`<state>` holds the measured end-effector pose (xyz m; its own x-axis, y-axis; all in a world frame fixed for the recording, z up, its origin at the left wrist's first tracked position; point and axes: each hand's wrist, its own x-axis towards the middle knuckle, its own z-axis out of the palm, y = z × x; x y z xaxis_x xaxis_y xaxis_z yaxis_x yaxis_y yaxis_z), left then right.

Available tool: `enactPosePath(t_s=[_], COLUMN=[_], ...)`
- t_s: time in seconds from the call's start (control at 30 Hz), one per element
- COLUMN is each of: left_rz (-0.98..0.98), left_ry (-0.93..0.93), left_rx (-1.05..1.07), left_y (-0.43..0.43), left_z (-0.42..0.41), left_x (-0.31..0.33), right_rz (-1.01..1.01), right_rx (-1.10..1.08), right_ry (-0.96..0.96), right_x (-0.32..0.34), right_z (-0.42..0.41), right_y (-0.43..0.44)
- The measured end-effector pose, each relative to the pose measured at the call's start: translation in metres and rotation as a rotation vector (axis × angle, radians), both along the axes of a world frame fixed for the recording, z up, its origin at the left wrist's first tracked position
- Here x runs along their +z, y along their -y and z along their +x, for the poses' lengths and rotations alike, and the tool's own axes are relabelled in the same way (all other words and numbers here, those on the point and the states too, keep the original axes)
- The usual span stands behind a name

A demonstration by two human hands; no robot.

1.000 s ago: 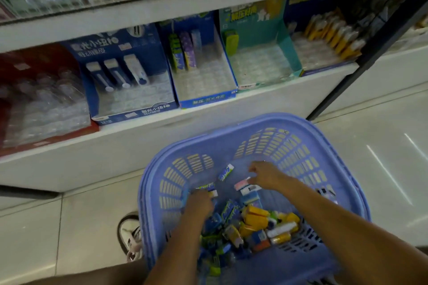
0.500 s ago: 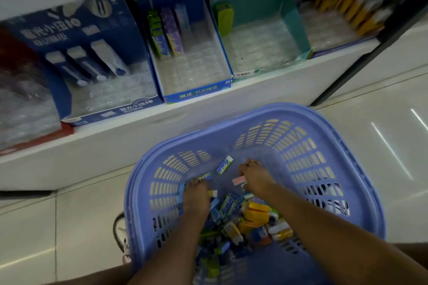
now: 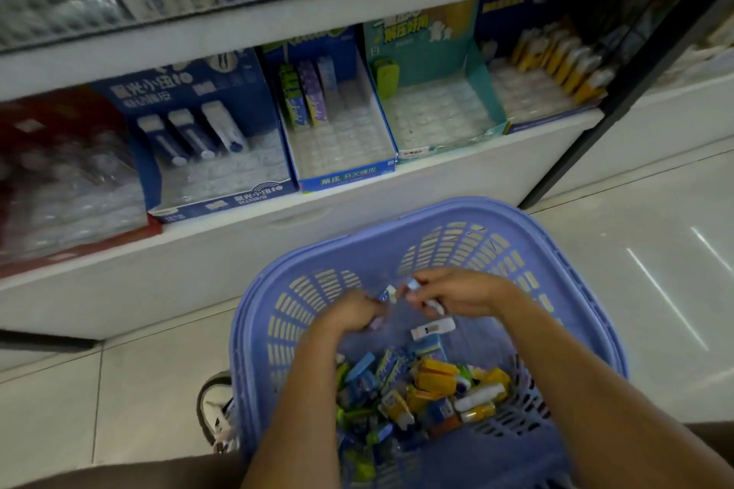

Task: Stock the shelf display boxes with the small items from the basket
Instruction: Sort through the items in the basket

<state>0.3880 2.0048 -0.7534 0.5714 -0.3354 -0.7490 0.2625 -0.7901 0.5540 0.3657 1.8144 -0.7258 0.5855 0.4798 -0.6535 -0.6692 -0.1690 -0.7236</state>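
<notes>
**Step in hand:** picking stock from the basket (image 3: 437,210). This handful is not yet placed.

**Basket:** lilac plastic with slatted walls, standing on the floor before the lowest shelf (image 3: 456,175).

**Small items** (image 3: 431,389): a mixed heap of yellow, blue, green and white pieces in the near part of the basket. One white piece (image 3: 433,329) lies apart, just below the right hand.

**Left hand** (image 3: 349,314): over the basket's middle, back uppermost. The fingers are curled round a blue-and-white piece (image 3: 386,295), whose end pokes out toward the other hand.

**Right hand** (image 3: 464,292): just beside the left, almost meeting it. The fingers pinch a matching piece (image 3: 413,284). Something white shows beneath the palm, too blurred to name.

**Display boxes, left to right:**
- dark blue box (image 3: 222,202), three white-and-blue pieces at the back
- middle blue box (image 3: 345,175), three upright packs
- teal box (image 3: 488,99), one green piece
- far box (image 3: 556,119), a row of yellow pieces

Most of the clear cells in all four are unfilled.

**Next move, as judged:** raise both hands to the shelf, match each piece to its box (likely the dark blue one) and seat it upright in a free cell.
</notes>
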Motion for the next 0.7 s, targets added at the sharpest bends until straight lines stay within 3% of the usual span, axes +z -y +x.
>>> enactPosePath(t_s=[0.1, 0.17, 0.23, 0.37, 0.4, 0.5, 0.57, 0.7], left_rz=[-0.050, -0.212, -0.356, -0.397, -0.448, -0.632, -0.651, -0.731], left_ry=[0.045, 0.077, 0.155, 0.398, 0.421, 0.422, 0.417, 0.368], left_rx=[-0.009, 0.123, 0.300, 0.434, 0.512, 0.840, 0.964, 1.018], left_y=[-0.004, -0.007, -0.009, -0.015, -0.017, -0.020, -0.022, -0.027], left_z=[0.006, 0.007, 0.009, 0.017, 0.018, 0.019, 0.021, 0.027], left_x=[0.048, 0.079, 0.109, 0.149, 0.155, 0.161, 0.156, 0.147], right_rz=[0.241, 0.344, 0.386, 0.354, 0.278, -0.203, -0.433, -0.641], right_rx=[-0.193, -0.270, -0.329, -0.387, -0.382, -0.443, -0.508, -0.512], right_ry=[0.033, 0.061, 0.159, 0.401, 0.453, 0.619, 0.748, 1.050], right_x=[0.042, 0.067, 0.088, 0.123, 0.128, 0.135, 0.137, 0.153], right_z=[0.004, 0.009, 0.014, 0.028, 0.033, 0.056, 0.078, 0.124], right_y=[-0.005, -0.011, -0.017, -0.028, -0.029, -0.031, -0.032, -0.040])
